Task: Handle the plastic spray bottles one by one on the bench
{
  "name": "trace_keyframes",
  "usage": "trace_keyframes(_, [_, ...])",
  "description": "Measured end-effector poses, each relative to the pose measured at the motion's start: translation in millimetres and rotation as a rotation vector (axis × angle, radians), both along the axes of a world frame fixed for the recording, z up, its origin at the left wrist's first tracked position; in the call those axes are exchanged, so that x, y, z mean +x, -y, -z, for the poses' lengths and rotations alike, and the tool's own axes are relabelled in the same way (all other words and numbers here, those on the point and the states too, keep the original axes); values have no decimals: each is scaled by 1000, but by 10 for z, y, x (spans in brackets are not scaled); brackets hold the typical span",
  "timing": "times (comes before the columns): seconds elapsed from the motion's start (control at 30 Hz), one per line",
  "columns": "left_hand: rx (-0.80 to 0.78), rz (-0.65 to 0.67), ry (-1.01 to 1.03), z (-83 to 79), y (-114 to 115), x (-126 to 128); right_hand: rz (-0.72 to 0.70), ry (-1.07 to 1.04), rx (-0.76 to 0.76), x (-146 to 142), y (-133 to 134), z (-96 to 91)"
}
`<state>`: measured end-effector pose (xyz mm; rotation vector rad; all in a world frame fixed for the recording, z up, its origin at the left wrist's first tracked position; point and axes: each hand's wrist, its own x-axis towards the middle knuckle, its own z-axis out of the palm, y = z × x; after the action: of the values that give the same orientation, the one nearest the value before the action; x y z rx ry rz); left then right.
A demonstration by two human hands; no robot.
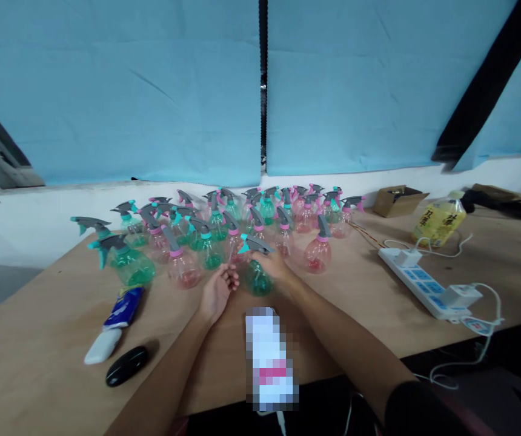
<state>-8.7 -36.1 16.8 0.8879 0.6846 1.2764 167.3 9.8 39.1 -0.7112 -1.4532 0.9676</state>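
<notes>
My right hand grips a green spray bottle around its neck, just under the grey trigger head, and the bottle stands on the wooden table. My left hand hovers just left of that bottle with its fingers loosely curled and nothing in them. Several pink and green spray bottles stand crowded together right behind both hands. A pink one stands apart to the right.
A white and blue tube and a black oval object lie at the left. A white power strip with cables, a yellow bottle and a small cardboard box are at the right. A blurred rectangle lies between my forearms.
</notes>
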Motion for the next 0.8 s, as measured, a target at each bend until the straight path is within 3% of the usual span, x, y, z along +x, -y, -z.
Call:
trace_keyframes(0.17, [18,80,67,-168,97,-7,142,5,79,17,130,146])
trace_keyframes(0.37, [45,201,91,-287,210,16,226,293,198,-50,152,311])
trace_keyframes(0.53, [72,280,45,-300,282,86,58,299,154,-180,80,253])
trace_keyframes(0.8, [80,287,-26,-240,316,167,-382,32,-221,-237,104,163])
